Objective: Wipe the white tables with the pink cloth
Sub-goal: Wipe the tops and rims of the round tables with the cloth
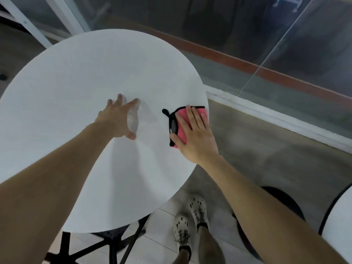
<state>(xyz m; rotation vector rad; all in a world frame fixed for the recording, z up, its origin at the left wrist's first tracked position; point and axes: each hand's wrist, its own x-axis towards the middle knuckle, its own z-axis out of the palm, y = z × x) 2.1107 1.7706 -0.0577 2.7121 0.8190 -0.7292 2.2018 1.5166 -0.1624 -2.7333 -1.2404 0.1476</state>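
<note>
Pink cloth (181, 131) w/ black trim lies flat on the white table (76, 92), right by its R rim. The right hand (196, 138) lies on top of it, palm down, fingers straight, pressing not gripping. Left hand (118, 119) is over the table's middle, fingers spread, holding nothing; can't tell if the tips touch the top. Cloth looks thin, soft and light, prob. bunches or folds if pushed from one edge, so a flat palm over its centre seems the best hold; it sits close to the rim, so an outward stroke could slide it off. Tabletop is round, smooth and faintly glossy, w/ a dim reflection under the left hand, so little drag likely. Glass wall (247, 35) runs beyond, a second white table (341, 216) shows at the R edge, and there's a black base (106, 244) underneath.
</note>
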